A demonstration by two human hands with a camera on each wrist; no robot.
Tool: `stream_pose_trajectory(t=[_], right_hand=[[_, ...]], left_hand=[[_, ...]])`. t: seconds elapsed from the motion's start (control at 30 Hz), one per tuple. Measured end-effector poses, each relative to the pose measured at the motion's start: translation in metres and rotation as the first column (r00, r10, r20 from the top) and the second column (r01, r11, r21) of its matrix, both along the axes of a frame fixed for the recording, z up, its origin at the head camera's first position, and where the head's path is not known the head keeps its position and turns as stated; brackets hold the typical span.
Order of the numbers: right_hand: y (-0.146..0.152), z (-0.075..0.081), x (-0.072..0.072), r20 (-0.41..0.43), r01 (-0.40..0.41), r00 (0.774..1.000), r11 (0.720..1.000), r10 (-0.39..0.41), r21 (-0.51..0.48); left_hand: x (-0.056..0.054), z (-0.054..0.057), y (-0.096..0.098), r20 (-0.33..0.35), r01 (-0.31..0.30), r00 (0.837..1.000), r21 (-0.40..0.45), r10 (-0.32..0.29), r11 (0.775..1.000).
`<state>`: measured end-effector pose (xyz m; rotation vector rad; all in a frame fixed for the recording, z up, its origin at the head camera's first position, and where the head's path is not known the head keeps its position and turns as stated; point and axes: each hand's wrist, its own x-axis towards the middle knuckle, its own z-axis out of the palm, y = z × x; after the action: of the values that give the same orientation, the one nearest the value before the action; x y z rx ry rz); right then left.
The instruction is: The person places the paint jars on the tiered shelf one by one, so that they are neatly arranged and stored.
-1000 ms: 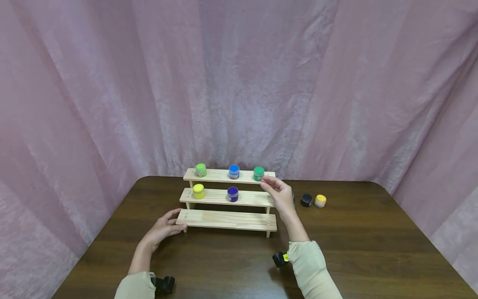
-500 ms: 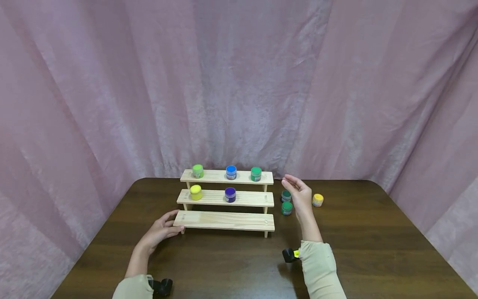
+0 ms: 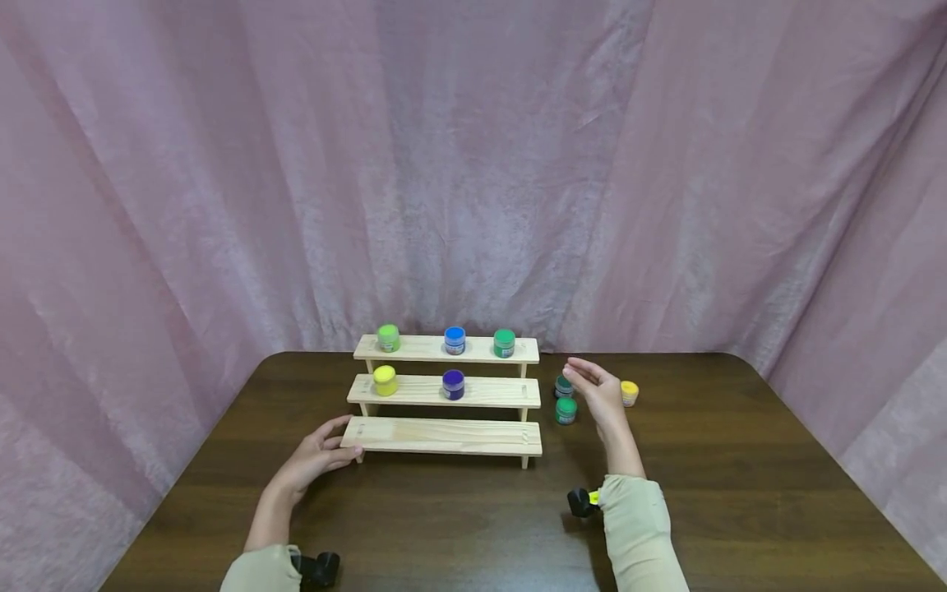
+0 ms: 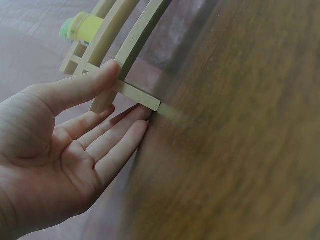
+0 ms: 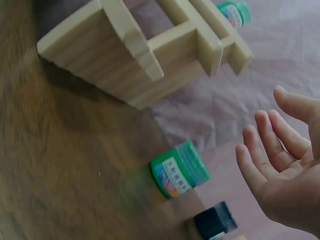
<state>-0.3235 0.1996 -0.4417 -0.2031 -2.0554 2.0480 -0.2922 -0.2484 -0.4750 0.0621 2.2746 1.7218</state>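
Observation:
My left hand (image 3: 314, 462) holds the left end of the lowest step of a three-step wooden rack (image 3: 444, 436), thumb on its front edge and fingers behind the end. In the left wrist view the thumb of that hand (image 4: 70, 145) presses the step's edge. My right hand (image 3: 601, 399) hovers over the table right of the rack, fingers loosely bent and holding nothing. Beside it stand a green paint jar (image 3: 565, 411) and a dark teal paint jar (image 3: 564, 387). A yellow-orange paint jar (image 3: 630, 394) shows just past the hand.
On the top step stand a light green jar (image 3: 388, 338), a blue jar (image 3: 455, 340) and a green jar (image 3: 505, 343). The middle step bears a yellow jar (image 3: 385, 380) and a purple jar (image 3: 454, 384). A pink curtain (image 3: 473, 164) hangs behind the brown table (image 3: 444, 526).
My right hand has moved right, away from the green jar on the top step, and over to the loose jars, now covering the black one. The left hand keeps its hold on the rack.

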Motion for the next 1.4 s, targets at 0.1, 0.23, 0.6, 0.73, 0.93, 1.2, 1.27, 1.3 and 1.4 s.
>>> stream_pose_trajectory(t=[0.1,0.23,0.6,0.73,0.93,1.2,1.27,1.3,1.4], right_hand=[[0.005,-0.002,0.001,0.055,-0.039,0.998,0.999,0.038,0.019],[0.008,-0.006,0.000,0.093,-0.073,0.993,0.997,0.070,0.024],[0.027,-0.024,0.003,0.155,-0.207,0.968,0.977,0.198,0.047],[0.028,-0.026,0.002,0.170,-0.234,0.960,0.971,0.223,0.045],[0.027,-0.030,0.001,0.189,-0.283,0.946,0.955,0.262,0.091],[0.029,-0.035,0.002,0.221,-0.314,0.932,0.943,0.286,0.105],[0.029,-0.037,0.002,0.228,-0.321,0.929,0.942,0.292,0.102],[0.028,-0.037,0.002,0.232,-0.327,0.926,0.939,0.297,0.107],[0.027,-0.040,0.002,0.243,-0.343,0.920,0.932,0.307,0.119]], left_hand=[[0.001,-0.001,0.000,0.003,-0.011,1.000,0.006,0.011,1.000],[0.002,-0.002,0.000,0.002,-0.013,1.000,0.013,0.013,1.000],[0.000,-0.001,0.001,0.000,0.005,1.000,0.012,-0.005,1.000],[0.000,0.000,0.001,-0.005,0.012,1.000,0.008,-0.012,1.000],[-0.001,-0.003,-0.002,0.001,-0.004,1.000,0.004,0.004,1.000],[-0.002,-0.004,-0.003,0.000,0.016,1.000,0.018,-0.016,1.000],[-0.002,-0.004,-0.003,-0.001,0.015,1.000,0.020,-0.015,1.000],[-0.002,-0.004,-0.003,-0.001,0.014,1.000,0.023,-0.014,1.000],[-0.002,-0.005,-0.003,0.001,0.018,1.000,0.025,-0.018,1.000]])
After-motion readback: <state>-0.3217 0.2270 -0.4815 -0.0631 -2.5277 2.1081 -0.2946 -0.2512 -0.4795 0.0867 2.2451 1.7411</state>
